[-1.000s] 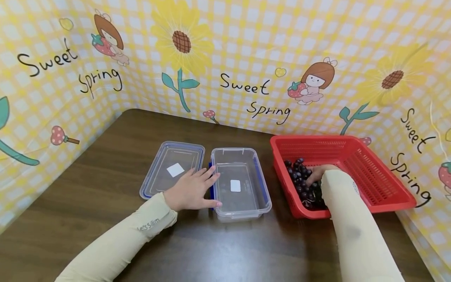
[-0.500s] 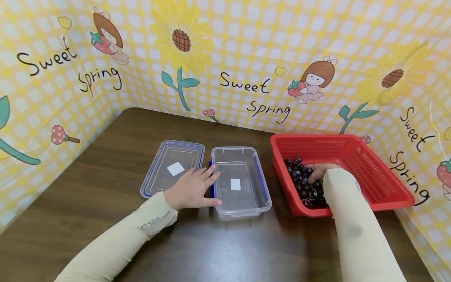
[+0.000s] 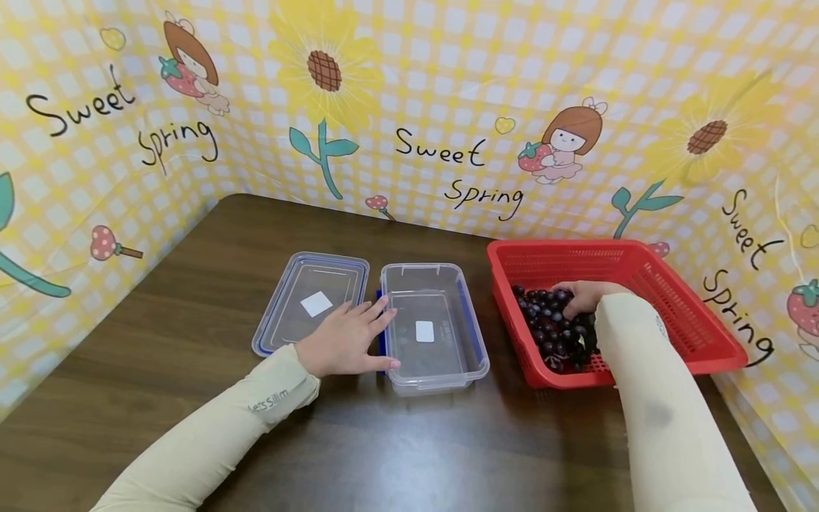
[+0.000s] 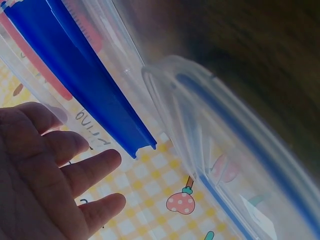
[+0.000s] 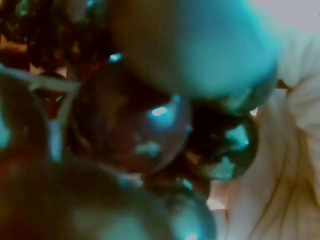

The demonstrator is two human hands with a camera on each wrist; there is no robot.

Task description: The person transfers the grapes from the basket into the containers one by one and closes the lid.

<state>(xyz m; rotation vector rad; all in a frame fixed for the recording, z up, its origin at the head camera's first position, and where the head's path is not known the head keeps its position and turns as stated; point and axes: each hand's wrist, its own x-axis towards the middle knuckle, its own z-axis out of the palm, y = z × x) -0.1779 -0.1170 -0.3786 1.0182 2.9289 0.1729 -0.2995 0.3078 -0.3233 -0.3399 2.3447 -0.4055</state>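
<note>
A bunch of dark purple grapes (image 3: 544, 327) lies at the left end of the red basket (image 3: 687, 364). My right hand (image 3: 591, 295) reaches in over it and holds the bunch from above; some fingertips are hidden behind the grapes. Close-up grapes (image 5: 135, 120) fill most of the right wrist view, with the palm (image 5: 285, 165) along its right side. My left hand (image 3: 345, 338) lies with fingers spread at the left rim of a clear plastic container (image 3: 435, 355). The left wrist view shows its loosely bent fingers (image 4: 95, 170) near the container's blue clip (image 4: 90, 80).
Left of the container lies its clear lid (image 3: 301, 284) with a blue seal and a white label, partly behind the left hand. A brown wooden table (image 3: 409, 448) carries everything. A yellow checked cloth (image 3: 435, 85) stands around its back and sides.
My right hand has drawn slightly up and to the right, and the grapes have shifted with it, showing more of the bunch. The left hand stays at the container's rim.
</note>
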